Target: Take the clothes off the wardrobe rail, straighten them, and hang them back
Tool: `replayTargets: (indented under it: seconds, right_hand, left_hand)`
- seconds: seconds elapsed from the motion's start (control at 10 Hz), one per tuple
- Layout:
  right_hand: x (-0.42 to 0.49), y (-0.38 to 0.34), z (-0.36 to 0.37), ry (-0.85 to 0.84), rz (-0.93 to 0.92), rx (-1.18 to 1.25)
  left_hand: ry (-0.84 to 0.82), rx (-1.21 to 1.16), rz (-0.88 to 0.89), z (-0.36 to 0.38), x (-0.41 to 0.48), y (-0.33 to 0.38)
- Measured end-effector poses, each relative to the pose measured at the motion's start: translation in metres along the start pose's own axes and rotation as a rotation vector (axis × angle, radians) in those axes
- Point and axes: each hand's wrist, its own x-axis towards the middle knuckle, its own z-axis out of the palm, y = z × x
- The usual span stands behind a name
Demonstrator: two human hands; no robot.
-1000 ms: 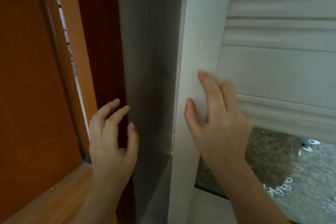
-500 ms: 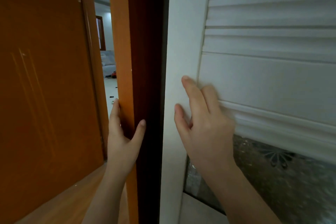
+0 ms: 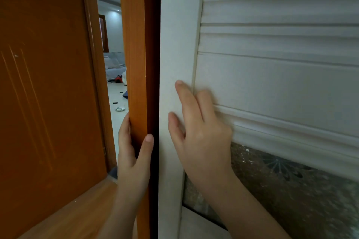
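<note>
The left hand grips the orange door frame, fingers clamped round it. The right hand presses the white door, fingers straight, slightly apart.

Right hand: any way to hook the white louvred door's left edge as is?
Probably not. The right hand lies flat on the white louvred door, fingers near that edge, but the edge looks shut against the wooden post, with no gap showing.

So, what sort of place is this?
Probably a home, beside a wardrobe: a white louvred wardrobe door, an orange wooden door with its door frame, and a sofa in the room beyond.
</note>
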Motion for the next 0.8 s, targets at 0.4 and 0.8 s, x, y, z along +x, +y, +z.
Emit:
replayTargets:
  seconds: [0.4,0.8]
  right_hand:
    - [0.002,-0.010,0.011,0.027,-0.009,-0.036]
    - [-0.010,0.019,-0.034,-0.296,0.025,0.486]
  left_hand:
    - [0.010,0.014,-0.009,0.002,-0.002,-0.002]
    - [0.126,0.119,0.064,0.002,-0.001,0.008]
